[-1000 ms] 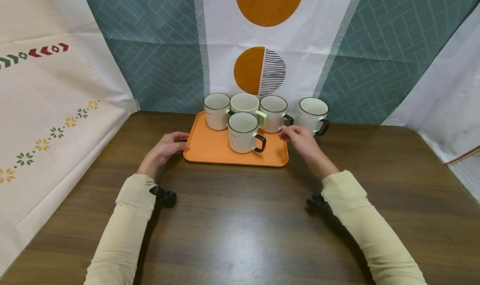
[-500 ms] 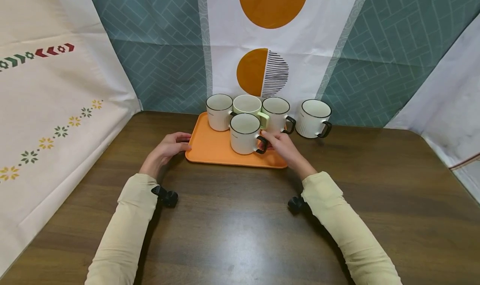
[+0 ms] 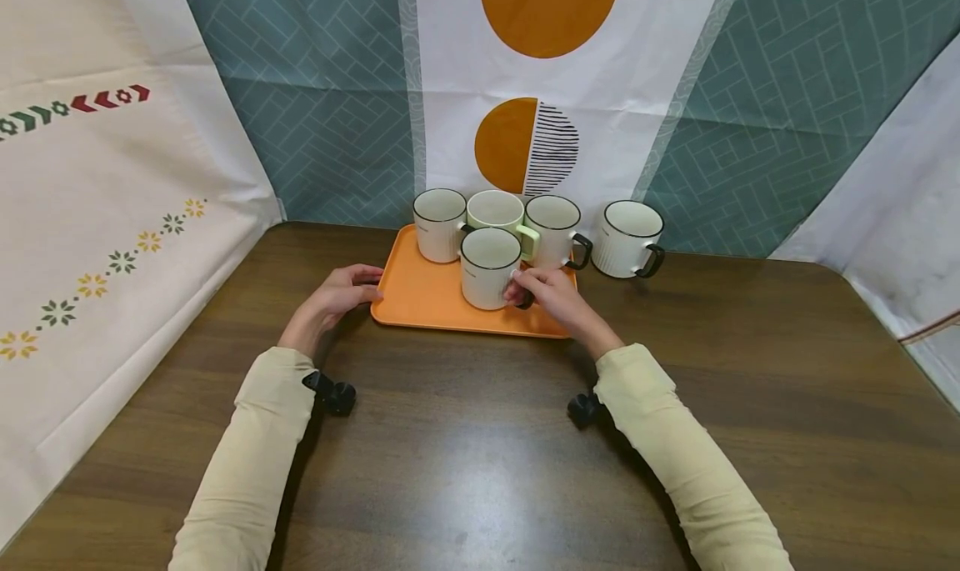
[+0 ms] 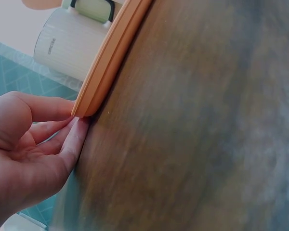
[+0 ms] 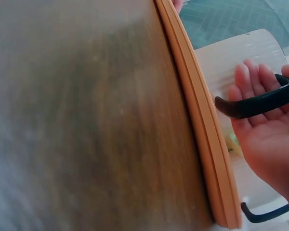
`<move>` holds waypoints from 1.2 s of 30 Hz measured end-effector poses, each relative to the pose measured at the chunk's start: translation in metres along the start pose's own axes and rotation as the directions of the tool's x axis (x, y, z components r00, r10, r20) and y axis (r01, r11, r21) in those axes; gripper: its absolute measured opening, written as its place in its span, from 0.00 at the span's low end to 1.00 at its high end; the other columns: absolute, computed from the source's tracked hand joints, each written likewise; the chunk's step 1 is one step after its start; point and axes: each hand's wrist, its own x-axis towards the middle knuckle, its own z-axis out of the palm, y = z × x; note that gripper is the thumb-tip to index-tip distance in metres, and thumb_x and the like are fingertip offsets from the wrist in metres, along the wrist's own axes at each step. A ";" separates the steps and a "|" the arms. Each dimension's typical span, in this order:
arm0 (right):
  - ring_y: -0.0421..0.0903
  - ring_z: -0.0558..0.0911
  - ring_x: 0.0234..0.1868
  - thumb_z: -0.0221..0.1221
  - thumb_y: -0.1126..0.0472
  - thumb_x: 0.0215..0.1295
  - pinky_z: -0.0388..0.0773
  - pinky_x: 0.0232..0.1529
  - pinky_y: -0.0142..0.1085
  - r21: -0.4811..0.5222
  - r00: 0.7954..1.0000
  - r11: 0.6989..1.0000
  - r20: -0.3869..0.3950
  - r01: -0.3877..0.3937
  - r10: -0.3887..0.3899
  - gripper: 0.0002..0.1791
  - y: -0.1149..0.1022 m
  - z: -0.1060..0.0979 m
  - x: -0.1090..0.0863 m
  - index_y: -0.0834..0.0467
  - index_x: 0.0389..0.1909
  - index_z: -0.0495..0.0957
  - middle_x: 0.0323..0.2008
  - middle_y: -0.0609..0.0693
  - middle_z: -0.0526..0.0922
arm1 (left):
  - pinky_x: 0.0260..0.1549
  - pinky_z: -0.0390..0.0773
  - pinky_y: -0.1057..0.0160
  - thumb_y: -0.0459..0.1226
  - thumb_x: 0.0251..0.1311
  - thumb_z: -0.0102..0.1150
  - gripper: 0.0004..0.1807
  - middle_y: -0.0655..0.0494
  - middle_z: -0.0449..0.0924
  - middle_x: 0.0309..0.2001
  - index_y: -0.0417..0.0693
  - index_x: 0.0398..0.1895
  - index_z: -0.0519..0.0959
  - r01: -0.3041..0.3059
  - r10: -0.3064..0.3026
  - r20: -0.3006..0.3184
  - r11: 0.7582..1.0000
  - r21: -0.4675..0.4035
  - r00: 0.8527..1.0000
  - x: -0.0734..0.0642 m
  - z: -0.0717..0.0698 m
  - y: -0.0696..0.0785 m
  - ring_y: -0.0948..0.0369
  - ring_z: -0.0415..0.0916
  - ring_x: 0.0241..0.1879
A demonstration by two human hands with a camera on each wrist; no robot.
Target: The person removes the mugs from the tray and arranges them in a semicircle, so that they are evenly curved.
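An orange tray [image 3: 420, 300] lies on the table and bears several mugs. My left hand [image 3: 333, 296] holds its left end; in the left wrist view, thumb and fingers [image 4: 74, 132] meet at the tray's rim. My right hand [image 3: 551, 296] grips the black handle [image 5: 260, 103] of the front white mug [image 3: 487, 275], its fingers passed through the loop. This black-rimmed mug stands upright on the tray. Behind it are another white mug [image 3: 437, 237] at left, a mug with a pale green handle [image 3: 495, 210], and a third white mug [image 3: 551, 233] at right.
One more white mug [image 3: 628, 242] with a black handle stands on the table, right of the tray. The wooden table [image 3: 465, 438] stretches in front of the tray. A teal and white patterned cloth [image 3: 322, 137] hangs close behind the mugs.
My right hand has moved left from beside the back right mug to the front mug and taken hold of its handle. My left hand has stayed at the tray.
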 end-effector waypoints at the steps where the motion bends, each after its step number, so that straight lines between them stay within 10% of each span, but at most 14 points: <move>1: 0.46 0.82 0.36 0.46 0.60 0.76 0.79 0.43 0.36 0.020 1.000 1.000 0.011 -0.011 0.010 0.20 0.000 0.000 0.000 0.74 0.37 0.78 0.34 0.58 0.83 | 0.63 0.64 0.50 0.24 0.63 0.52 0.30 0.32 0.61 0.65 0.27 0.68 0.58 -0.001 0.001 0.001 1.000 0.000 1.000 0.000 0.000 0.000 0.44 0.64 0.60; 19: 0.51 0.61 0.24 0.43 0.56 0.78 0.64 0.34 0.40 0.058 0.991 0.996 -0.114 -0.066 0.072 0.23 0.000 0.006 -0.007 0.67 0.22 0.61 0.20 0.53 0.60 | 0.63 0.63 0.50 0.25 0.64 0.51 0.29 0.32 0.61 0.64 0.28 0.68 0.58 0.004 -0.004 -0.005 1.000 0.009 1.000 -0.001 0.002 0.000 0.45 0.63 0.59; 36: 0.55 0.63 0.26 0.41 0.58 0.78 0.64 0.33 0.42 -0.039 0.999 0.998 -0.016 -0.043 0.043 0.24 -0.006 -0.006 -0.019 0.64 0.19 0.59 0.18 0.51 0.59 | 0.62 0.65 0.51 0.25 0.64 0.51 0.29 0.33 0.61 0.64 0.28 0.68 0.58 -0.010 0.010 -0.006 1.000 -0.012 1.000 0.000 0.002 -0.002 0.47 0.63 0.57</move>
